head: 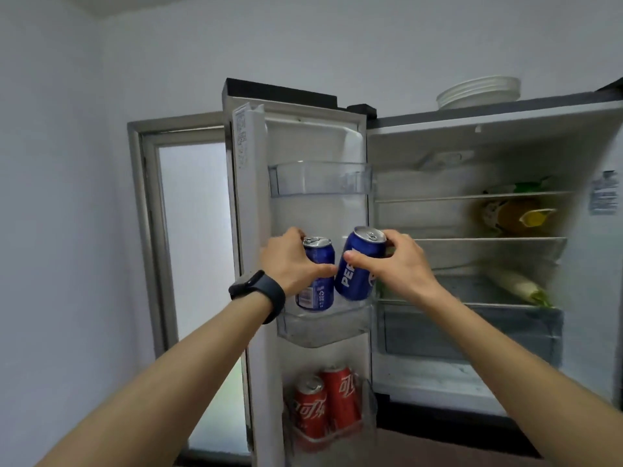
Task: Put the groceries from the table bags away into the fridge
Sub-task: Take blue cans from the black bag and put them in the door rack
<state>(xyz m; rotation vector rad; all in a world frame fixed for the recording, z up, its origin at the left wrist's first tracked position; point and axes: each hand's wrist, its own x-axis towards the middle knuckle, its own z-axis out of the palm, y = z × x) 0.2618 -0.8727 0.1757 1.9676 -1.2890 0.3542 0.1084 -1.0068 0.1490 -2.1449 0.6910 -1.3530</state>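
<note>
- A frosted glass door [192,237] fills the left-centre of the frame, behind the open fridge door [256,203].
- The left hand [290,261], with a black watch [259,291] on its wrist, is curled round the left blue can [320,256] at mid-frame. That can is nearly upright, its base at the rim of the middle door bin [323,326]. Whether it rests there I cannot tell.
- Just right of it, almost touching, the right blue can [354,281] tilts with its top leaning right and its base just above the same bin.
- The right hand [401,261] grips this can, thumb across the front and fingers behind the top rim.
- At lower centre, two red cola cans [340,396] stand side by side in the lowest door bin [323,439].
- On the right, the fridge [505,109] is open. A yellow bottle [519,217] lies on an upper shelf, and a white radish [515,284] lies on the shelf above the drawer [472,332].
- White plates [478,92] are stacked on the fridge top at the upper right.
</note>
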